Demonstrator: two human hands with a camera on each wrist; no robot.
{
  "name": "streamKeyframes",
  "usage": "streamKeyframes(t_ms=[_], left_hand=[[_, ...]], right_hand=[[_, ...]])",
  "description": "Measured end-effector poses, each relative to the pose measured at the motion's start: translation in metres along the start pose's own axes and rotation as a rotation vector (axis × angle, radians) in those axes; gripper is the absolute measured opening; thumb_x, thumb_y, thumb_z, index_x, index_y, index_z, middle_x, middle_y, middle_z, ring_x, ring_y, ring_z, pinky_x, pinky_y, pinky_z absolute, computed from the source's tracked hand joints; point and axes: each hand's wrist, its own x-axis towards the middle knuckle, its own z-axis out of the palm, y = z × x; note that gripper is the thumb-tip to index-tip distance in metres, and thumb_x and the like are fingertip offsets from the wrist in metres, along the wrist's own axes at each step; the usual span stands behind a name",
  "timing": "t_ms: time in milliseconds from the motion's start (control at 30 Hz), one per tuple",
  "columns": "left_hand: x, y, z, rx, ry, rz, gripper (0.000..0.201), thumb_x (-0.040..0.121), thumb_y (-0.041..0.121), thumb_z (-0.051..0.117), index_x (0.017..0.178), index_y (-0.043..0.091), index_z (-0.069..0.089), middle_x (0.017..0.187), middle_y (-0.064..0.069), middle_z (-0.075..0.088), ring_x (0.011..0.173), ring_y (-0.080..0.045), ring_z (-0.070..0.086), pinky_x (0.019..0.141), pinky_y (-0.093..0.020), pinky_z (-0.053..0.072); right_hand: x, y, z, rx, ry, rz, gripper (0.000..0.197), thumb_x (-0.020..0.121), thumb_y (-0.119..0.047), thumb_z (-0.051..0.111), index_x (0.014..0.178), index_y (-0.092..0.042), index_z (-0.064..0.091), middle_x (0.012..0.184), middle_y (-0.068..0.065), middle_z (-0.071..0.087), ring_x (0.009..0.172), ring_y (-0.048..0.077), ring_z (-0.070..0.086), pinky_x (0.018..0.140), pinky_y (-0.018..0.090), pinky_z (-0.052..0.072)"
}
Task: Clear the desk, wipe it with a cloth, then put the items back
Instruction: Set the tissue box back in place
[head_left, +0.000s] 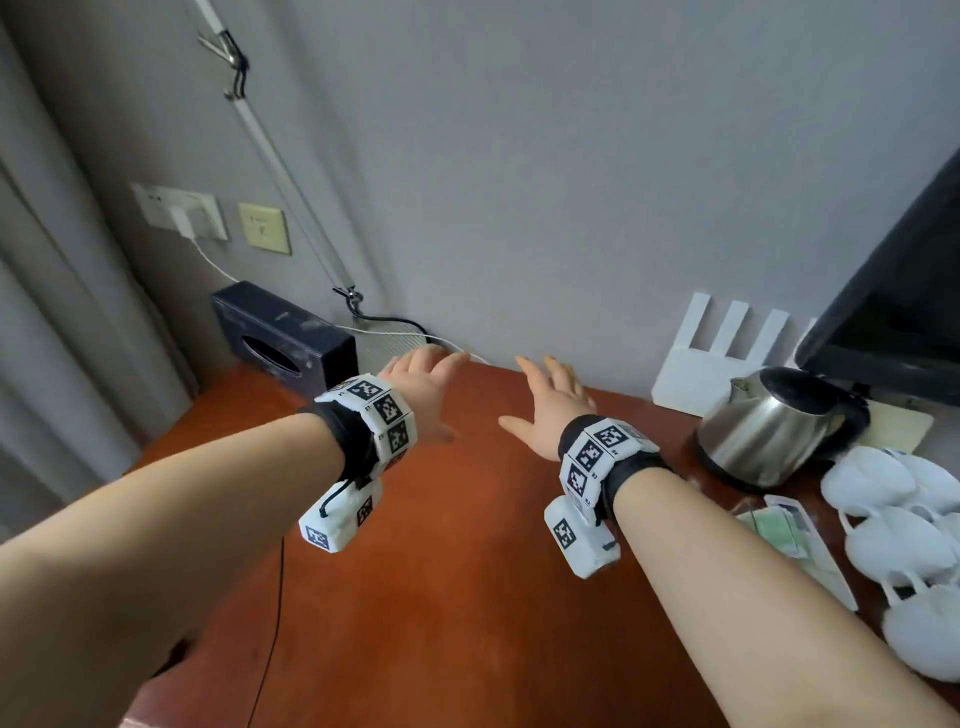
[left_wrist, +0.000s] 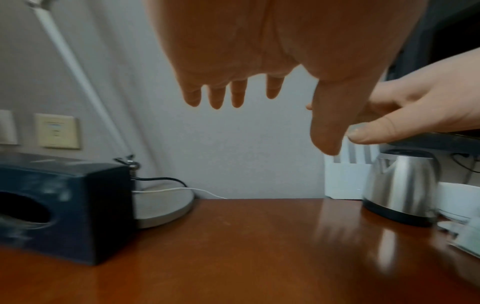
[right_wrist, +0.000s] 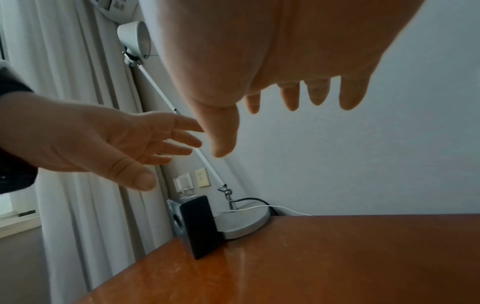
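Both my hands hover side by side above the reddish-brown desk (head_left: 441, 571), palms down, fingers spread and holding nothing. My left hand (head_left: 421, 379) reaches toward the back edge near the lamp's round grey base (left_wrist: 166, 207). My right hand (head_left: 550, 400) is just to its right. A black tissue box (head_left: 283, 338) stands at the back left corner. A steel kettle (head_left: 774, 426) stands at the right, with white cups (head_left: 904, 525) and a flat packet (head_left: 795, 535) in front of it. No cloth shows in any view.
The lamp's white arm (head_left: 280, 161) slants up the wall. A white cable (head_left: 208, 260) runs from the wall socket down to the desk. A white router (head_left: 727, 353) leans on the wall; a dark screen (head_left: 893, 312) fills the right. Curtains (head_left: 47, 312) hang at the left.
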Motion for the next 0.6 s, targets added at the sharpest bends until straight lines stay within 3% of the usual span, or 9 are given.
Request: streamKeyframes(t_ms=[333,467,600], left_hand=[[-0.024,-0.168,-0.018,-0.070,-0.020,-0.223,0.094,0.077,0.043,0.069,0.149,0.032,0.009,0.153,-0.001,0.015,0.141,-0.023,0.020,0.114,-0.041,0.027],[-0.022,-0.207,-0.017,-0.081,-0.031,-0.256,0.092,0.078,0.042,0.069,0.148,0.031,0.011,0.153,-0.002,0.015,0.142,-0.023,0.018,0.115,-0.040,0.025],[-0.017,-0.230,-0.007,-0.106,-0.044,-0.276,0.090,0.080,0.041,0.066,0.149,0.028,0.011,0.153,-0.003,0.016,0.143,-0.022,0.015,0.117,-0.041,0.021]], right_hand=[[0.065,-0.147,0.039,0.060,-0.041,-0.054,0.081,0.087,-0.042,0.058,0.150,-0.026,0.008,0.156,0.009,0.011,0.143,0.030,0.015,0.116,0.043,0.022],[0.103,-0.184,0.048,0.078,-0.018,-0.034,0.083,0.084,-0.041,0.063,0.149,-0.024,0.013,0.153,0.010,0.018,0.140,0.032,0.023,0.115,0.044,0.024],[0.142,-0.212,0.066,0.049,-0.060,-0.054,0.085,0.083,-0.042,0.064,0.149,-0.024,0.013,0.155,0.012,0.016,0.142,0.032,0.021,0.116,0.046,0.021]])
